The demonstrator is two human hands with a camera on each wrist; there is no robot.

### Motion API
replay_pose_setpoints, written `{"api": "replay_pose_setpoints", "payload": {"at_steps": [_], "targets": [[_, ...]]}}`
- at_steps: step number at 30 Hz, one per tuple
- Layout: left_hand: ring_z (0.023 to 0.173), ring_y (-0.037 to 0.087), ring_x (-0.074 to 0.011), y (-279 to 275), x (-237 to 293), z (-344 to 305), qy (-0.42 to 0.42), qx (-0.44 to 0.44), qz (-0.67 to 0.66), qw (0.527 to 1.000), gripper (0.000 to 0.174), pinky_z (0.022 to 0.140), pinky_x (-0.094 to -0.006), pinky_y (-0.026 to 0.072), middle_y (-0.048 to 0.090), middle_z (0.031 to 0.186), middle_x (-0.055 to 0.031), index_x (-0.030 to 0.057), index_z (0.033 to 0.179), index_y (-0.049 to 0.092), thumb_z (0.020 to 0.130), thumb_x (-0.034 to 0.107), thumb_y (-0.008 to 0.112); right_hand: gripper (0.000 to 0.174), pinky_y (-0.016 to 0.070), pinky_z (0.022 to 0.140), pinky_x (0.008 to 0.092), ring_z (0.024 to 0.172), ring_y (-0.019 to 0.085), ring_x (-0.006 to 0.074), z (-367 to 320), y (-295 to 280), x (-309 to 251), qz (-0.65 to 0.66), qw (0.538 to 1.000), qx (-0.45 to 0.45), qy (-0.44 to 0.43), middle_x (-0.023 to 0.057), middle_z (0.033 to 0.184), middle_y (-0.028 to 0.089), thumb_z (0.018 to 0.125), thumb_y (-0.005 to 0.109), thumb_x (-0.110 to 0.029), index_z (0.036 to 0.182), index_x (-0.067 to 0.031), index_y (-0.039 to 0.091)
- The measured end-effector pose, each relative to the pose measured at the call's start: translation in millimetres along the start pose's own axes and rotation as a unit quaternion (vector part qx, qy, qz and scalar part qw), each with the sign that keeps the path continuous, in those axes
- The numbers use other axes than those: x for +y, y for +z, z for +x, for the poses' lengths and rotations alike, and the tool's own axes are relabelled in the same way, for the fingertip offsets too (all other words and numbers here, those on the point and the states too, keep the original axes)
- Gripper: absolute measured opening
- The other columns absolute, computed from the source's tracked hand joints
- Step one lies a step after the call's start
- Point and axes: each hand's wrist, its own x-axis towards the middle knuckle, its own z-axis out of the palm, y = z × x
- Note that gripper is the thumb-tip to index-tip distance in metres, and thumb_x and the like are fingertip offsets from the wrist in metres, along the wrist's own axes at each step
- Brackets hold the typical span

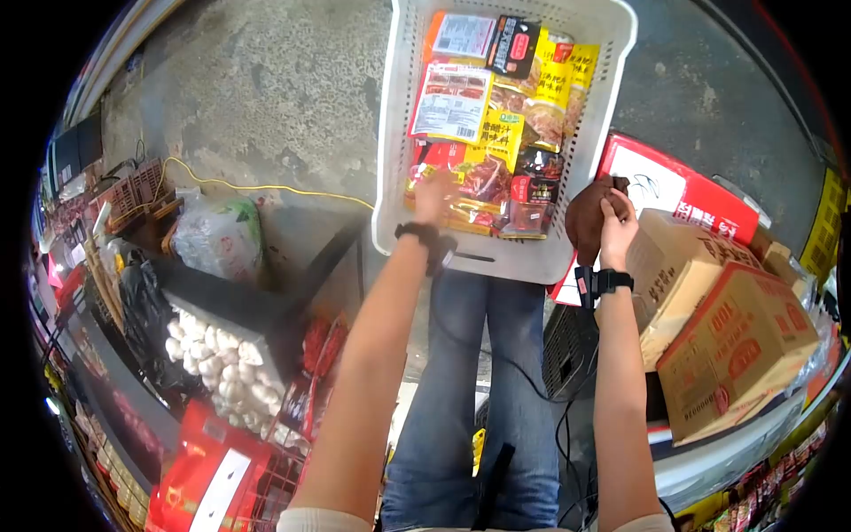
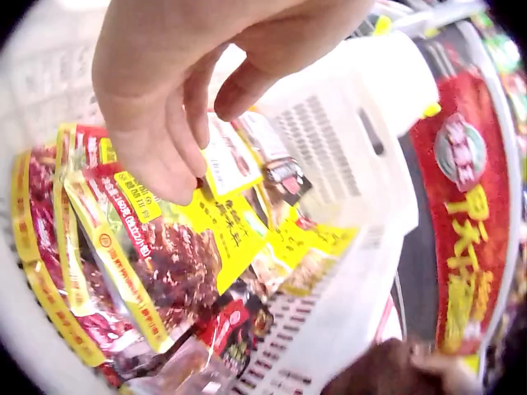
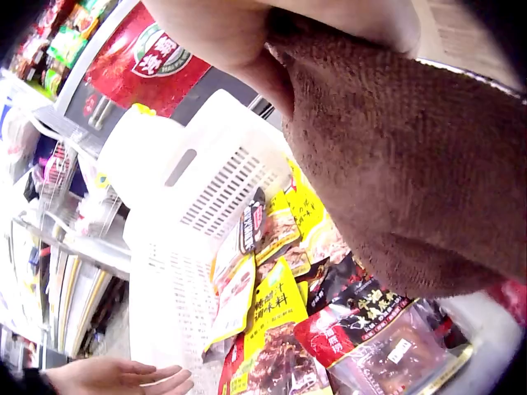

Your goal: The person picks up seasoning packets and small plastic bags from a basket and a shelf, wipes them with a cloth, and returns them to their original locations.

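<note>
My right hand (image 1: pixel 618 232) grips a brown cloth (image 1: pixel 585 220) just off the right side of a white plastic basket (image 1: pixel 612 75). In the right wrist view the brown cloth (image 3: pixel 395 156) hangs bunched from the fingers. My left hand (image 1: pixel 433 199) is over the basket's near left part, its fingertips close above a yellow-and-red food packet (image 2: pixel 177 263). Seen from the right wrist, the left hand (image 3: pixel 123 377) has its fingers extended. Seasoning packets fill the basket, among them a yellow one (image 1: pixel 501 133), a white-labelled one (image 1: pixel 452 99) and a dark red one (image 1: pixel 532 191).
Cardboard boxes (image 1: pixel 736 350) and a red-and-white carton (image 1: pixel 647 168) stand to the right of the basket. On the left are a bin of garlic bulbs (image 1: pixel 226 368), a red bag (image 1: pixel 199 465) and a plastic bag (image 1: pixel 217 235). A yellow cord (image 1: pixel 266 186) crosses the concrete floor.
</note>
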Motion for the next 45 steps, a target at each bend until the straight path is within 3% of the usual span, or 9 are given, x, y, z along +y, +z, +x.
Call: {"api": "replay_pose_setpoints", "payload": {"at_steps": [1, 9, 17, 25, 28, 33, 35, 40, 45], "targets": [[0.097, 0.053, -0.0210, 4.1, 7.9, 20.0, -0.109, 0.060, -0.133, 0.983, 0.031, 0.078, -0.0348, 0.0461, 0.054, 0.105, -0.0119, 0.0002, 0.112, 0.046, 0.086, 0.019, 0.044, 0.019, 0.0422, 0.074, 0.0224, 0.081, 0.054, 0.0120, 1.1, 3.0, 9.9, 0.035, 0.999, 0.012, 0.007, 0.0041, 0.085, 0.059, 0.076, 0.057, 0.003, 0.095, -0.0009, 0.058], [0.085, 0.055, -0.0162, 30.1, 10.7, 120.0, -0.040, 0.280, -0.185, 0.941, 0.029, 0.069, -0.0288, 0.0509, 0.053, 0.094, -0.0095, -0.0012, 0.100, 0.047, 0.084, 0.021, 0.056, 0.017, 0.0402, 0.073, 0.0204, 0.079, 0.052, 0.0080, -6.0, -0.4, 47.2, 0.059, 0.997, -0.002, 0.050, 0.0013, 0.085, 0.057, 0.079, 0.055, 0.003, 0.095, -0.0017, 0.057], [0.085, 0.053, -0.0168, 14.0, 8.8, 141.9, -0.164, 0.181, -0.426, 0.871, 0.014, 0.076, -0.0295, 0.0505, 0.053, 0.087, -0.0073, 0.0033, 0.098, 0.049, 0.086, 0.011, 0.052, 0.016, 0.0405, 0.074, 0.0210, 0.081, 0.052, 0.0099, -1.6, 5.2, 42.8, 0.032, 0.999, -0.002, 0.028, 0.0033, 0.086, 0.056, 0.076, 0.055, 0.003, 0.092, -0.0021, 0.055], [0.048, 0.038, -0.0099, 48.3, 73.4, 56.7, 0.224, 0.245, 0.166, 0.929, 0.023, 0.045, -0.0268, 0.0313, 0.044, 0.053, -0.0037, -0.0003, 0.062, 0.045, 0.078, 0.008, 0.059, 0.018, 0.0394, 0.076, 0.0232, 0.081, 0.050, 0.0117, -10.8, 12.7, 27.0, 0.049, 0.998, -0.039, 0.031, 0.0041, 0.085, 0.055, 0.076, 0.053, 0.002, 0.094, -0.0019, 0.055], [0.052, 0.047, -0.0322, 55.4, 77.0, -7.0, 0.418, 0.207, 0.386, 0.796, 0.015, 0.047, -0.0399, 0.0348, 0.046, 0.059, -0.0137, 0.0018, 0.066, 0.049, 0.077, 0.008, 0.057, 0.025, 0.0378, 0.084, 0.0257, 0.093, 0.051, 0.0149, -20.2, 27.8, 13.1, 0.059, 0.983, -0.147, 0.090, 0.0074, 0.098, 0.057, 0.084, 0.052, -0.014, 0.106, -0.0028, 0.054], [0.067, 0.052, -0.0173, 59.9, 66.7, -93.9, 0.495, -0.006, 0.573, 0.654, 0.013, 0.067, -0.0349, 0.0385, 0.049, 0.073, -0.0029, 0.0119, 0.074, 0.053, 0.061, 0.009, 0.055, 0.072, 0.0335, 0.095, 0.0394, 0.115, 0.042, 0.0236, -24.8, 44.4, -39.8, 0.460, 0.757, -0.290, 0.361, 0.0137, 0.121, 0.046, 0.083, 0.035, -0.061, 0.123, -0.0016, 0.039], [0.068, 0.052, -0.0163, 64.3, 47.2, -108.5, 0.511, -0.021, 0.571, 0.642, 0.011, 0.071, -0.0354, 0.0384, 0.048, 0.074, -0.0024, 0.0116, 0.074, 0.052, 0.062, 0.010, 0.054, 0.071, 0.0384, 0.091, 0.0397, 0.112, 0.045, 0.0226, -31.3, 46.0, -62.8, 0.402, 0.811, -0.250, 0.344, 0.0136, 0.118, 0.049, 0.082, 0.036, -0.061, 0.122, -0.0031, 0.040], [0.068, 0.054, -0.0141, 58.1, 32.8, -129.5, 0.512, -0.042, 0.609, 0.604, 0.007, 0.086, -0.0361, 0.0365, 0.049, 0.075, -0.0013, 0.0114, 0.073, 0.052, 0.066, 0.013, 0.053, 0.029, 0.0466, 0.073, 0.0273, 0.082, 0.059, 0.0167, -49.8, 33.1, -46.7, 0.223, 0.865, -0.283, 0.350, 0.0104, 0.095, 0.060, 0.076, 0.055, -0.005, 0.105, 0.0022, 0.051], [0.069, 0.053, -0.0175, 48.6, 39.4, -160.0, 0.507, -0.108, 0.493, 0.699, 0.027, 0.082, -0.0330, 0.0402, 0.053, 0.078, -0.0036, 0.0080, 0.088, 0.058, 0.062, 0.005, 0.053, 0.027, 0.0465, 0.072, 0.0260, 0.080, 0.058, 0.0173, -60.9, 27.6, -21.3, 0.226, 0.892, -0.253, 0.299, 0.0116, 0.090, 0.060, 0.069, 0.047, 0.003, 0.096, 0.0072, 0.051]]}}
